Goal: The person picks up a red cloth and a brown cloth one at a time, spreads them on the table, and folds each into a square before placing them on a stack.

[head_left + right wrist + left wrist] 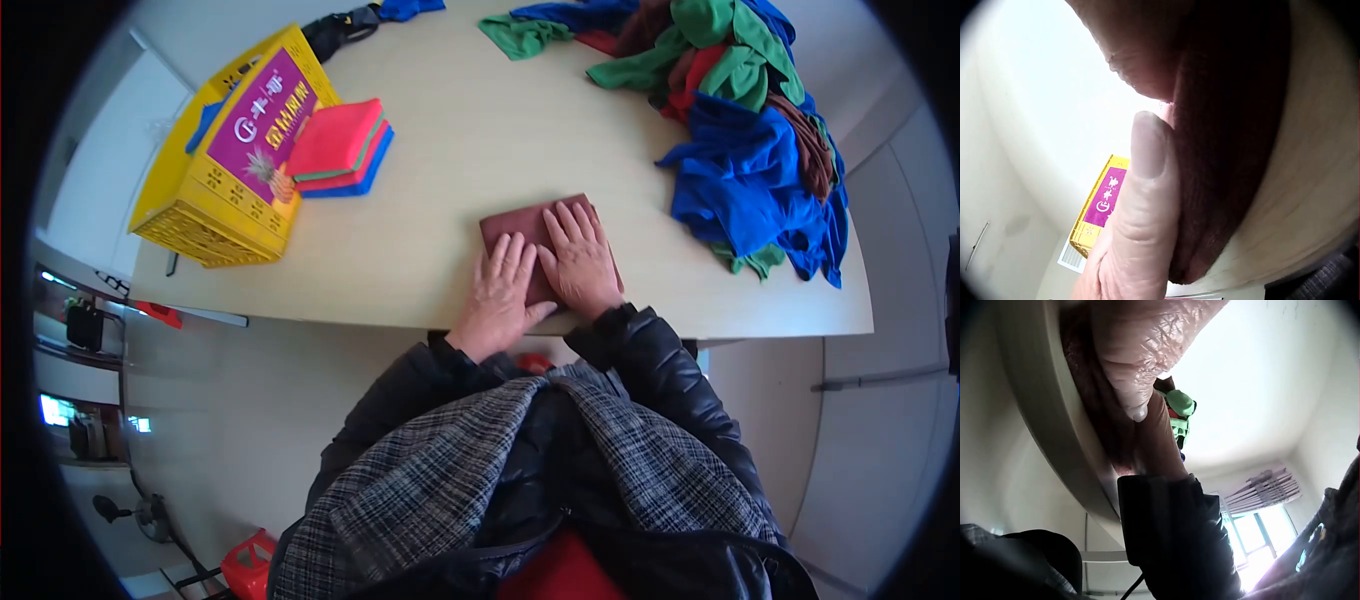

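A brown cloth point(508, 222), folded into a flat square, lies at the front edge of the table. Both hands rest on it with fingers straight. My left hand point(500, 295) covers its near left part, thumb pointing toward the other hand. Across its right side lies my right hand point(580, 258), fingers pointing to the far edge. In the left wrist view the left thumb point(1132, 394) is close beside the right hand. The right wrist view shows a thumb point(1144, 206) against the side of the dark folded cloth point(1229, 144).
A yellow basket point(235, 235) with a purple label stands at the left. Against it sits a stack of folded red, green and blue cloths point(340, 145). Loose blue, green, red and brown cloths point(735, 170) are heaped at the right of the table point(430, 200).
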The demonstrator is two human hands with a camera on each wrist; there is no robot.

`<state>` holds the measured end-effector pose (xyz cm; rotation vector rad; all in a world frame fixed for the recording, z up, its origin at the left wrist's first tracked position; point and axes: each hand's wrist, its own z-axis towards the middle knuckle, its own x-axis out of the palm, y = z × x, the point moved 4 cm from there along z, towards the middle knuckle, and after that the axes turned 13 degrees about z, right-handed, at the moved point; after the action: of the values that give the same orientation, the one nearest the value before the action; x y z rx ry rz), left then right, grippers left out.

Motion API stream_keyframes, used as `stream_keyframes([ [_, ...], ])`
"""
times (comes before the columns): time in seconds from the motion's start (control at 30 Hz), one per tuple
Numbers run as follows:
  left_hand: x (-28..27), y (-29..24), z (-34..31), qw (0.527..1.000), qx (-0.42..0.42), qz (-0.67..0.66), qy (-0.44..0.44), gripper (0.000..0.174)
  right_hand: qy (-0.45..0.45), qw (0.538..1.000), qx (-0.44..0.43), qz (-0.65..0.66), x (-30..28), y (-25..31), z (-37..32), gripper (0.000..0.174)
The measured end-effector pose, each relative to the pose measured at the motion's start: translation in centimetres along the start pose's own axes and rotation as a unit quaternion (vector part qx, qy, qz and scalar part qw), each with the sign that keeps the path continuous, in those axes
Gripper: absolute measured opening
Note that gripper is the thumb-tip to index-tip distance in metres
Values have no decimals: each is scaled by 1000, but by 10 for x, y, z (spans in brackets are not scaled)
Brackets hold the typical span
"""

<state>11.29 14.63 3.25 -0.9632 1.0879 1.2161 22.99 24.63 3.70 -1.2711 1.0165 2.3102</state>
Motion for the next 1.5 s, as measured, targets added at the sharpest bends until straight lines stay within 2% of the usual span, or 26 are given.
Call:
stream_keyframes([
  [0.43,-1,4,-18,1000,-15,22,-12,83,33,997,64,-17,-9,-27,-4,62],
  [0.53,-8,7,-20,1000,-20,19,-5,80,47,981,118,-150,-20,-32,-6,58],
  [0.57,-10,11,-19,1000,-31,2,-4,78,52,981,111,-153,-21,-31,-5,58],
  [0.67,-14,19,-10,998,-42,-37,1,73,8,991,-28,-129,-31,-2,3,55],
  [0.7,-12,19,-7,999,-47,-27,-5,72,11,991,-23,-131,-24,1,5,55],
  [0.77,-9,18,1,998,-56,-4,-22,69,68,994,-68,60,1,16,18,53],
  [0.8,-4,16,2,998,-55,-5,-23,69,67,994,-67,58,9,19,18,53],
  [0.9,22,11,-1,993,-72,72,-67,69,83,982,-157,-60,40,22,12,53],
  [0.93,20,11,-1,993,-74,68,-63,69,88,982,-156,-58,39,20,13,53],
  [1.03,13,11,-4,997,-66,28,-39,70,63,995,-80,-22,25,0,15,53],
  [1.2,11,11,-4,997,-69,26,-17,69,37,998,-21,-38,8,-29,13,55],
  [1.3,10,10,-5,997,-67,27,-14,69,17,996,80,-29,0,-58,5,54],
  [1.33,11,9,-6,997,-67,25,-15,69,17,996,80,-31,-4,-67,0,54],
  [1.43,10,9,-7,996,-58,38,-47,70,46,979,142,-140,-16,-89,-13,55],
  [1.5,10,10,-6,997,-61,35,-44,70,13,982,118,-149,-29,-79,-16,55],
])
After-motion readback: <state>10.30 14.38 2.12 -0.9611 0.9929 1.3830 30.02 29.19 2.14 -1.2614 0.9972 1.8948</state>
